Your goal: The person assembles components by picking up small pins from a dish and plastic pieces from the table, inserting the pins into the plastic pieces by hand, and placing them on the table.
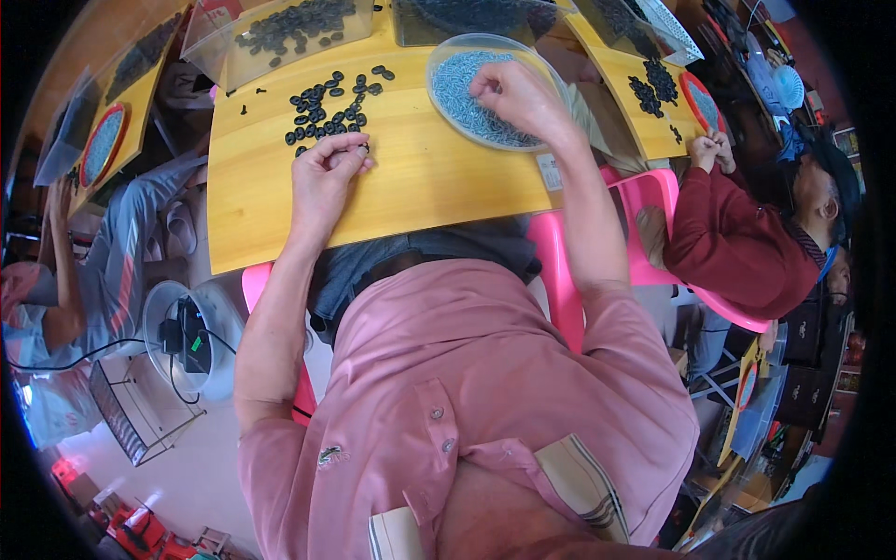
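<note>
My left hand (327, 177) is over the yellow table (448, 191), its thumb and fingers pinched on a small black oval part (364, 148) that mostly hides behind the fingertips. Just beyond it lies a loose group of small black oval parts (327, 114), some with pale centres. My right hand (519, 96) is over a round clear tub (439, 105) heaped with small bluish-silver screws or pins (457, 77). Its fingers are closed together at the pile; what sits in them, if anything, is too small to make out.
A clear bin (210, 47) of black parts and a second bin (411, 23) stand along the table's far side. Two tiny black pieces (245, 110) lie at left. A person in dark red (747, 247) sits at another table on the right; another person (56, 308) is at left.
</note>
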Tool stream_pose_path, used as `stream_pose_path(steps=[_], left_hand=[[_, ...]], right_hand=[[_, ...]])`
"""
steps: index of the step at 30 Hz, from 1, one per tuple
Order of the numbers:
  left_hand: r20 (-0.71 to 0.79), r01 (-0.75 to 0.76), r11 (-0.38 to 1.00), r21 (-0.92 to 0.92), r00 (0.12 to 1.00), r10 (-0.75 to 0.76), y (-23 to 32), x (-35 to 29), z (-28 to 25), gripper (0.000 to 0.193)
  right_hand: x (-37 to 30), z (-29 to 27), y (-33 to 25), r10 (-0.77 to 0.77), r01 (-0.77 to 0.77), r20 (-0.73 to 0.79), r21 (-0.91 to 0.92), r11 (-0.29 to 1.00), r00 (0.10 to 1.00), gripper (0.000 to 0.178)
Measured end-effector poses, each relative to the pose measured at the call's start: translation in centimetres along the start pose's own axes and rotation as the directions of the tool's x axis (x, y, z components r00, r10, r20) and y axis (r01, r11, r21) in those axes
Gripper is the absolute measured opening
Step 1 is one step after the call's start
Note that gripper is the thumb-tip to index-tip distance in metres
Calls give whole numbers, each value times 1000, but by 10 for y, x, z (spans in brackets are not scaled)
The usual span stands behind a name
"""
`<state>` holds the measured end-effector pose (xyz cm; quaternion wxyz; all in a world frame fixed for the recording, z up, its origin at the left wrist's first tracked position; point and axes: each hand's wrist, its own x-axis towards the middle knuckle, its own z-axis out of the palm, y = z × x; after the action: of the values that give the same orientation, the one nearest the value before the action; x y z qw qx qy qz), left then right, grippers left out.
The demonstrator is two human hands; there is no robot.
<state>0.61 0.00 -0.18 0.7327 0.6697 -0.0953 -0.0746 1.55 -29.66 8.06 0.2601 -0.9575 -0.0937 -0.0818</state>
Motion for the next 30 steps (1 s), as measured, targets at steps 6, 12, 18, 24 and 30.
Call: stream_pose_path(steps=[6,12,18,24,30], left_hand=[[-1,23,999,-23,1000,-23,0,0,1,19],[12,25,1000,-17,1000,-25,-3,0,-1,19],[16,14,1000,1,1000,-14,-1,-1,0,18],[17,20,1000,6,1000,-20,0,-1,1,18],[25,16,999,28,1000,-17,1,-1,1,18]], right_hand=[[-2,4,2,-6,14,115,-75,997,993,16],[-2,17,8,-77,100,117,-198,975,990,20],[-4,14,-4,-20,52,164,-194,980,986,20],[0,19,5,8,29,169,-217,976,986,16],[1,16,3,30,3,161,-199,980,986,14]])
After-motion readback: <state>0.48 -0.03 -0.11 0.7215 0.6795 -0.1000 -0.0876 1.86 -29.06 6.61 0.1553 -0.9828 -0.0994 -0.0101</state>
